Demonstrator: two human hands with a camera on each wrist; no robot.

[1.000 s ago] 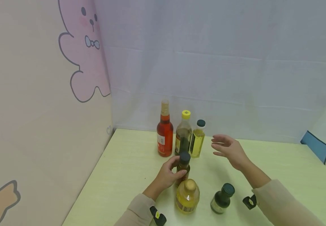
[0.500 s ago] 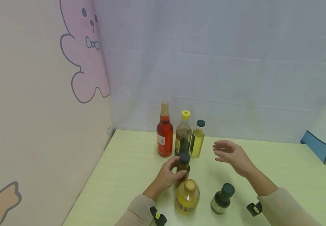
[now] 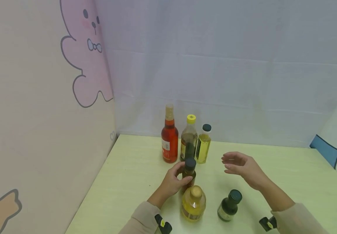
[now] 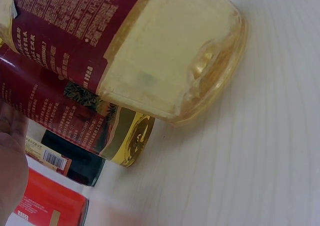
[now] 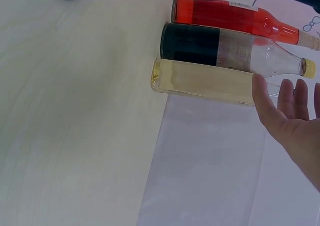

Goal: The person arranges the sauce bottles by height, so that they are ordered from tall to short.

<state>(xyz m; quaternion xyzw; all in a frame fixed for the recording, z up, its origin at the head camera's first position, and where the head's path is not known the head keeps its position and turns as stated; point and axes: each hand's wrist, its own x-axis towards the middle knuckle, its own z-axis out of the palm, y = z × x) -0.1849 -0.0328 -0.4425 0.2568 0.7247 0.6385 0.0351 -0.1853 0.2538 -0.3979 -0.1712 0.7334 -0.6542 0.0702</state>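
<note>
My left hand (image 3: 170,183) grips a dark-capped bottle (image 3: 189,174) by its upper part, thumb on the near side and fingers on the far side. In the left wrist view that bottle (image 4: 55,105) has a maroon label and a golden base, and only part of the hand (image 4: 11,171) shows. Just in front of it stands a round-bodied bottle of yellow liquid (image 3: 193,204) with a gold cap. My right hand (image 3: 245,169) hovers above the table, its fingers loosely bent and holding nothing. A small dark green bottle (image 3: 229,206) stands below it, near the front.
Along the back stand a red bottle (image 3: 169,143), a yellow-capped bottle with dark liquid (image 3: 189,143) and a slim bottle of yellow oil (image 3: 203,148). Behind the pale table (image 3: 133,169) hangs a white cloth (image 3: 215,81). A cartoon-printed wall (image 3: 39,130) borders the left.
My right hand has drawn back toward me, down and slightly right in the head view. The left hand and the bottles have stayed in place.
</note>
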